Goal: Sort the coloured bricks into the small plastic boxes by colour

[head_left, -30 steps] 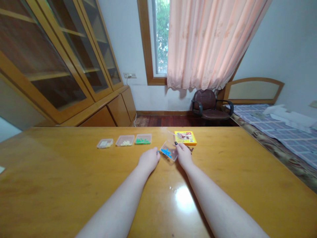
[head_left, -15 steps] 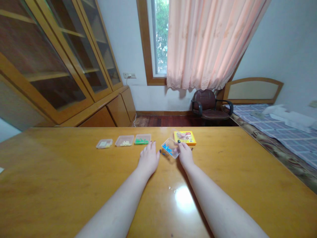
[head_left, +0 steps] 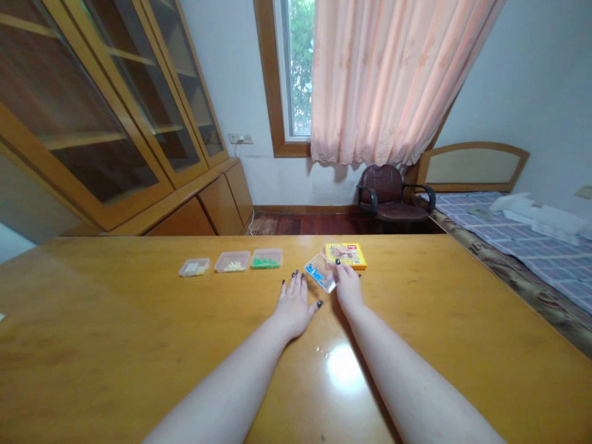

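Observation:
My right hand (head_left: 349,287) grips a small clear plastic box (head_left: 329,283) by its right side, thumb and fingers closed on the wall. The box is tilted, and small blue pieces (head_left: 315,273) lie toward its left end. Just left of it, my left hand (head_left: 295,306) is stretched palm down at the tabletop, fingers apart and holding nothing. Whether anything lies beneath that palm is hidden. Behind my right hand is a yellow printed box (head_left: 346,254), partly overlapped by the clear box.
Left of my hands, a row of clear boxes stands on the wooden table (head_left: 139,345): one with green pieces (head_left: 266,263), one with cream pieces (head_left: 234,266), and a smaller one (head_left: 194,267) with pale contents. Beyond the table are an armchair (head_left: 386,191) and a bed.
My left hand has moved right and nearer to me, its fingers spreading. Small blue pieces seen on the table beside it are out of sight. My right hand still holds the clear box, shifted slightly right.

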A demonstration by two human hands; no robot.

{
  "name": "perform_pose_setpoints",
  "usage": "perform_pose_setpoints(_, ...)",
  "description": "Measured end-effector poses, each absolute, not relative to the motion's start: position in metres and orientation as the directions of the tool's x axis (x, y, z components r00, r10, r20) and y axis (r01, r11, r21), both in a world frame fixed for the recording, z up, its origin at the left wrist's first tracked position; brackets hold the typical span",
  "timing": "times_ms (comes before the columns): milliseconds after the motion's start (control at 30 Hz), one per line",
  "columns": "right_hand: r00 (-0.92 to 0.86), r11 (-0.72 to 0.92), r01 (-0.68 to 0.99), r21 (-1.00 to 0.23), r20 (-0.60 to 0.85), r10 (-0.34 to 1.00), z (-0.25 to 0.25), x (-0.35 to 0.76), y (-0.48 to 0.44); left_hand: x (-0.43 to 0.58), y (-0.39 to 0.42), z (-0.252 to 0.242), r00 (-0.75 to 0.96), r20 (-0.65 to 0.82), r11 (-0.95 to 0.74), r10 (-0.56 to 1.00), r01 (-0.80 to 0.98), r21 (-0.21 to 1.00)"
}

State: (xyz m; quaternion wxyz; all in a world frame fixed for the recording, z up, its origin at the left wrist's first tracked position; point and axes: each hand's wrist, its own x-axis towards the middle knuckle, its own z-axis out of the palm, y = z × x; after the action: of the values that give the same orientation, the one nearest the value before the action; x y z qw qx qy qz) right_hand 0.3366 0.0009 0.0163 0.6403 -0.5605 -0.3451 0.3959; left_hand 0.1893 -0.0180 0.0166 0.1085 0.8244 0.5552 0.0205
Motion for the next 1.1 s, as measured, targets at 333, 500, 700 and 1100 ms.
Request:
perform_pose_setpoints(333, 0.451, 0.056, -0.154, -0.986, -0.02, 0.892, 0.012, 0.338, 0.004, 0.164, 0.02, 0.02, 0.145, 0.062, -0.134, 0.987, 0.558, 0.819)
perform_pose_setpoints(500, 0.432, 0.078, -0.177, -0.981, -0.006, 0.902, 0.008, 0.337, 0.006, 0.16, -0.005, 0.052, 0.2, 0.093, -0.219, 0.975, 0.839, 0.498)
perform_pose_setpoints(700, 0.436, 0.061, -0.167, -0.984, -0.018, 0.9, 0.008, 0.338, 0.006, 0.188, -0.047, 0.046, 0.135, -0.274, -0.141, 0.952, 0.99, -0.003)
perform_pose_setpoints(1100, 0.436, 0.063, -0.154, -0.986, -0.011, 0.9, 0.008, 0.337, 0.005, 0.188, -0.012, 0.011, 0.29, -0.036, -0.281, 0.956, 0.947, 0.156)
